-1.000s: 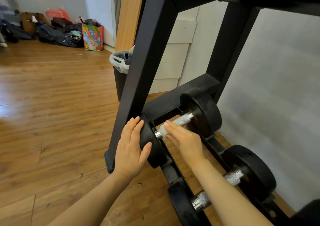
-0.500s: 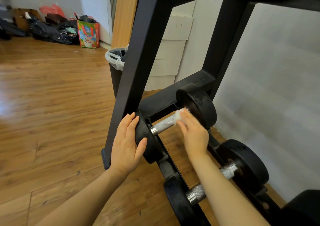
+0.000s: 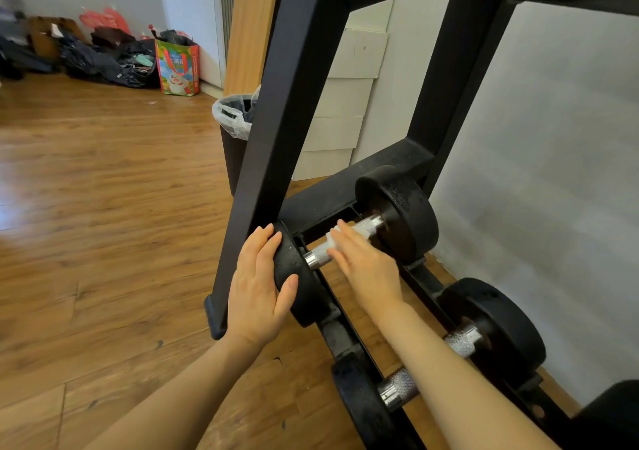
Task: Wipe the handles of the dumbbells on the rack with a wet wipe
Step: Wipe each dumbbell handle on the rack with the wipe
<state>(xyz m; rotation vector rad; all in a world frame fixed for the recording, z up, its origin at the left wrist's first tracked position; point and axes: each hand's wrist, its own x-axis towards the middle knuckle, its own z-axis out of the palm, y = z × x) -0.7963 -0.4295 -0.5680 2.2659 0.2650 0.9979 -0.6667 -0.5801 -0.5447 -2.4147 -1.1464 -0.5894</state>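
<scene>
Hands at the lowest tier of the black rack [image 3: 276,131], one bracing a dumbbell, the other wiping its handle.

The left hand [image 3: 257,290] lies with straight fingers against the near black plate [image 3: 294,277], thumb hooked over its rim. The right hand [image 3: 366,266] presses the white wet wipe [image 3: 333,238] onto the knurled handle [image 3: 366,226], fingers extended over it; whether they curl beneath is hidden. Half a second ago the wipe sat up by the far plate [image 3: 401,214]; now it is nearer mid-handle. A second dumbbell [image 3: 460,342] is partly covered by the right forearm, and the rack's top is cut off.
</scene>
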